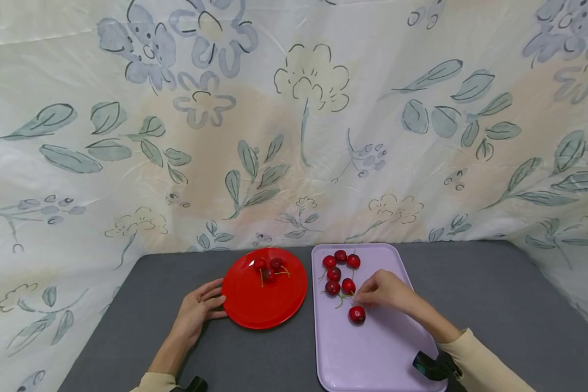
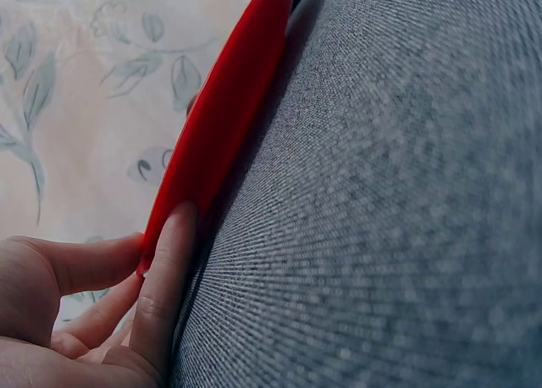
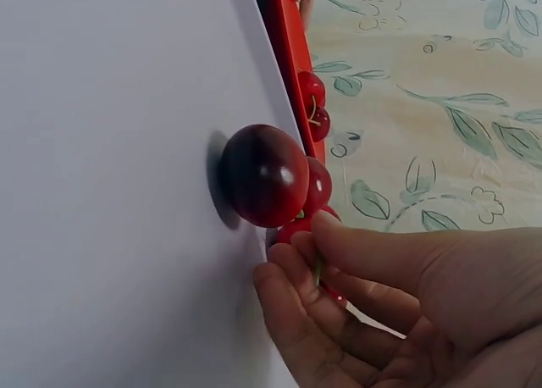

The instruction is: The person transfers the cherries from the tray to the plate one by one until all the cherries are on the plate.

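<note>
My left hand (image 1: 196,311) is at the left edge of a round red plate (image 1: 262,305). In the left wrist view the thumb lies on the rim and a finger presses under it, pinching the plate. Three red cherries (image 1: 269,275) with stems sit on the plate's far part. Over a lilac tray (image 1: 357,354), my right hand (image 1: 389,289) has thumb and fingertips together around a green cherry stem (image 3: 318,269). Close by its fingertips lies one dark red cherry (image 1: 356,315), nearest me. Beyond it several more cherries (image 1: 334,274) are grouped on the tray's far left part.
Plate and tray stand side by side on a dark grey cloth-covered table (image 1: 480,305). A pale curtain (image 1: 323,136) with painted flowers and leaves hangs behind the table. Black wrist straps (image 1: 428,367) show at both sleeves.
</note>
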{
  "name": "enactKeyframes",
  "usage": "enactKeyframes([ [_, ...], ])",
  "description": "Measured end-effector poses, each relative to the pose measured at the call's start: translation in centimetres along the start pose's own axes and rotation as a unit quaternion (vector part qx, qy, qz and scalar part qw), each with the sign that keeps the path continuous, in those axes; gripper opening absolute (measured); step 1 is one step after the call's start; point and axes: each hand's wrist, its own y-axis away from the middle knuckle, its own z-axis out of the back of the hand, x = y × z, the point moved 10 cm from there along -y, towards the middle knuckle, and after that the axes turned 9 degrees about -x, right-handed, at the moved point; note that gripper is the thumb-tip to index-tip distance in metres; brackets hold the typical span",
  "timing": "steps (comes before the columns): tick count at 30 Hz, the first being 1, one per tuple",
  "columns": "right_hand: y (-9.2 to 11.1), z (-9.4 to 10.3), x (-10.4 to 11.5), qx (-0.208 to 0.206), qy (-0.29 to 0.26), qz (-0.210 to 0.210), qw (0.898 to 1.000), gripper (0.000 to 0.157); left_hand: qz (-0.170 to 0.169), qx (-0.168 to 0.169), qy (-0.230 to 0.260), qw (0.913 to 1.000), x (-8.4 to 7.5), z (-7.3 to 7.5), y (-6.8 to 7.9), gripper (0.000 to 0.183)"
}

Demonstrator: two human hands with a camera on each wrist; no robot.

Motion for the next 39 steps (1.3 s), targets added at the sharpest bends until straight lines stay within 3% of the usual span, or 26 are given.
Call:
enactKeyframes([
  [10, -0.2, 1.3, 0.0, -0.037, -0.030, -0.007, 0.999, 0.014, -0.003, -0.003, -0.002, 1.0000, 0.0, 0.0, 0.1, 0.050],
  [18, -1.2, 1.6, 1.0, -0.077, -0.047, 0.020, 0.996, 0.015, -0.003, -0.005, -0.001, 1.0000, 0.0, 0.2, 0.1, 0.050],
  [26, -2.2, -0.1, 2.7, -0.070, -0.052, 0.057, 0.995, 0.013, -0.010, 0.006, 0.002, 0.9999, -0.1, 0.0, 0.1, 0.049],
  [31, -3.1, -1.2, 4.3, -0.087, -0.049, 0.080, 0.992, 0.011, -0.015, 0.007, 0.001, 0.9999, -0.1, 0.0, 0.0, 0.049],
  [39, -4.2, -4.3, 6.7, -0.079, -0.031, 0.091, 0.992, 0.011, -0.014, 0.003, 0.002, 0.9999, 0.1, 0.1, -0.1, 0.049],
])
